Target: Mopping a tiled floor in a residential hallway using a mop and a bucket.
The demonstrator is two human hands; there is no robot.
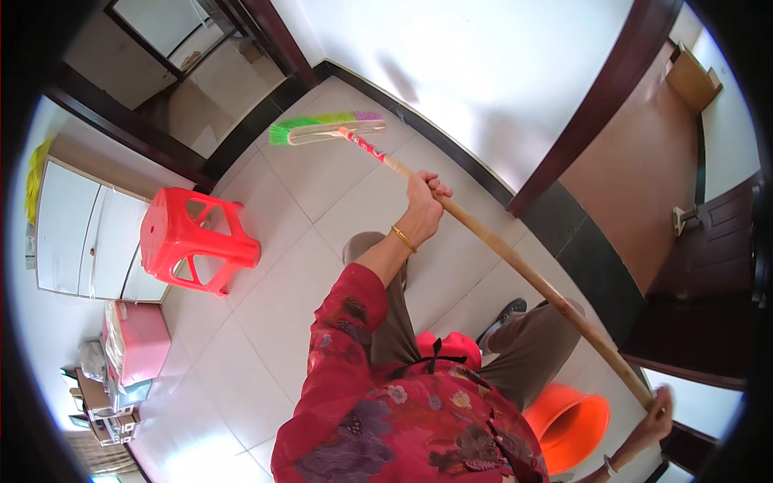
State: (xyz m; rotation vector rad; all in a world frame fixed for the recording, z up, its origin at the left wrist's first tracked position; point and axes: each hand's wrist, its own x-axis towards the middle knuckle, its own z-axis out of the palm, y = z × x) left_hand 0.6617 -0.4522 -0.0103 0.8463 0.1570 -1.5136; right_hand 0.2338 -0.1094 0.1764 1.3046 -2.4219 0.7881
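A broom with a long wooden handle [513,259] runs diagonally across the view, from upper left to lower right. My left hand [427,196], with a gold bracelet at the wrist, grips the handle a little below its red sleeve. The handle's far end is in my right hand [658,412], which is slightly blurred. The broom head [329,130], with green, yellow and purple bristles, is at the upper left over the tiled floor; whether it touches the floor I cannot tell.
A red plastic stool [202,238] stands at the left by a white cabinet [90,235]. Below it is a pink box [142,341]. An orange bucket [570,428] is beside my leg at the lower right. A white wall [471,54] lies ahead, with doorways on both sides.
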